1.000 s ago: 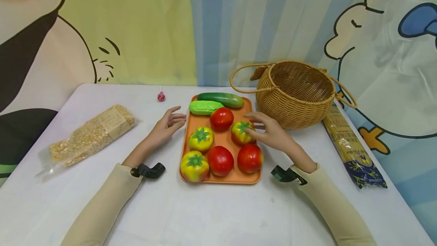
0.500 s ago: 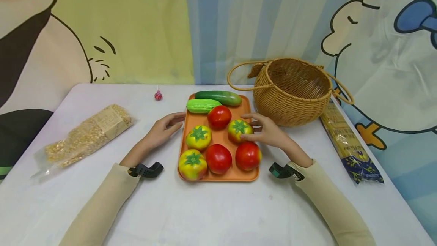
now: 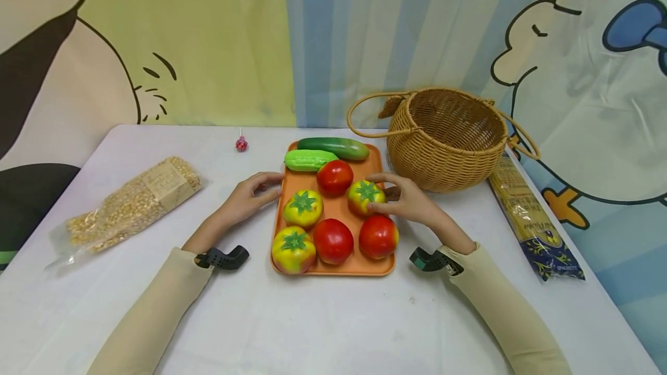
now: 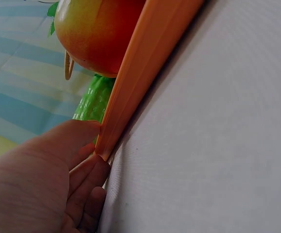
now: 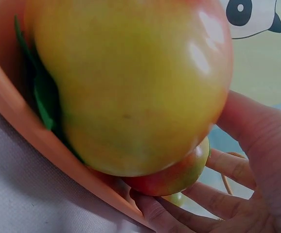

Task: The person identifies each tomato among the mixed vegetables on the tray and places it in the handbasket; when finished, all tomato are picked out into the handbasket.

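An orange tray (image 3: pixel 333 274) holds several red and yellow-green model tomatoes, a light green ridged cucumber-like vegetable (image 3: pixel 311 160) and a dark green cucumber (image 3: pixel 333 147). With thumb and fingers, my left hand (image 3: pixel 252 195) pinches the tray's left edge; the left wrist view shows the thumb at the rim (image 4: pixel 135 80) and other fingertips lower down. My right hand (image 3: pixel 409 201) curls its thumb and fingers round the yellow-green tomato (image 3: pixel 365 197) at the tray's right side. The right wrist view has another tomato (image 5: pixel 131 87) in front, hiding part of this grip.
Behind the right hand stands a wicker basket (image 3: pixel 443 161) with raised handles. A spaghetti packet (image 3: pixel 537 224) lies at the right, a bag of dried corn kernels (image 3: pixel 132 204) at the left. Near the back edge is a small wrapped lollipop (image 3: pixel 241 143).
My left hand has come right, its fingers drawing together at the tray's edge. The right hand has closed round the yellow-green tomato. The head view has shifted slightly.
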Action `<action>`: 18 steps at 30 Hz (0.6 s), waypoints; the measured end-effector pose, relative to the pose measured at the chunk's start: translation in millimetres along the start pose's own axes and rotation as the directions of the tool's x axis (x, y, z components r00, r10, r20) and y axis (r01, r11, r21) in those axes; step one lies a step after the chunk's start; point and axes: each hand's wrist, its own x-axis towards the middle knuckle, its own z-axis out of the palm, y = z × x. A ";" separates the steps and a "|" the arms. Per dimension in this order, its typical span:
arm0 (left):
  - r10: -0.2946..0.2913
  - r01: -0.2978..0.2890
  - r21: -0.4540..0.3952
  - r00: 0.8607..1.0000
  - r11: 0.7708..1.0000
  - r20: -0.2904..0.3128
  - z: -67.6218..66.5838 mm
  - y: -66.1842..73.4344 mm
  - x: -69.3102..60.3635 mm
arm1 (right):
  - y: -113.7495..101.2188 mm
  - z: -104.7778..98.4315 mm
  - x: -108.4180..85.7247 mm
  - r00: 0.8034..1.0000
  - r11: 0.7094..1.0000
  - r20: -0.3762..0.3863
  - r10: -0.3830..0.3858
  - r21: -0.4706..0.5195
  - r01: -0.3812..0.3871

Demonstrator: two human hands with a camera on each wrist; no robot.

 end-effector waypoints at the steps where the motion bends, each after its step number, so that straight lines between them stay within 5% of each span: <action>1: 0.003 -0.003 0.001 1.000 1.000 -0.002 0.7 -5.7 1.8 | 0.9 0.0 0.2 1.000 1.000 0.000 -0.001 0.000 0.001; 4: 0.016 -0.016 0.007 1.000 1.000 -0.008 2.6 -23.8 7.2 | 2.2 -0.2 0.3 1.000 1.000 0.000 -0.005 -0.004 0.005; 18: 0.016 -0.015 0.015 1.000 1.000 -0.010 2.2 -18.5 7.5 | -1.4 -5.5 -2.2 0.999 1.000 -0.024 0.023 -0.003 -0.023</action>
